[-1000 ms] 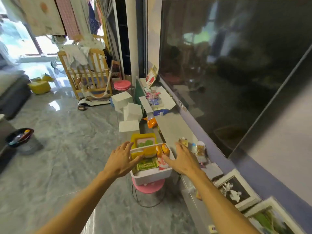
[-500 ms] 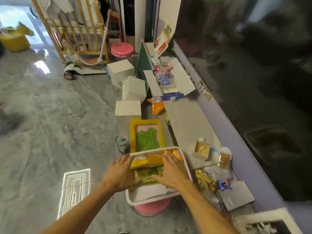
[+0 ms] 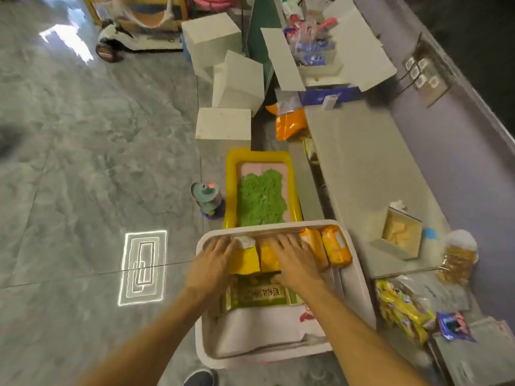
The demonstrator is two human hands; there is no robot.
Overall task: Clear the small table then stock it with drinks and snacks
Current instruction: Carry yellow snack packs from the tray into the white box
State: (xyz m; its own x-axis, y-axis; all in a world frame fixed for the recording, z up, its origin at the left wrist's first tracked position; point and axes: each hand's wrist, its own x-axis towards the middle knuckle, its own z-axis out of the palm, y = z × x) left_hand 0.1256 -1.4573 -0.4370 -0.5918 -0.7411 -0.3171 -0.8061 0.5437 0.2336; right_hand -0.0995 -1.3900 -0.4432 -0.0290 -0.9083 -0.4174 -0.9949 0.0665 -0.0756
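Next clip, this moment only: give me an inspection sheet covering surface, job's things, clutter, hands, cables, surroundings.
Surface: white bin in front of the person; the small table is not visible.
Job's things: yellow snack packs, orange packs and a green packet inside the bin.
Clutter: yellow tray of green sand, white blocks, snack bags on the low shelf.
Hands: left hand and right hand flat on the packs, fingers spread.
Cables: nothing seen.
Surroundings: grey marble floor, wall sockets.
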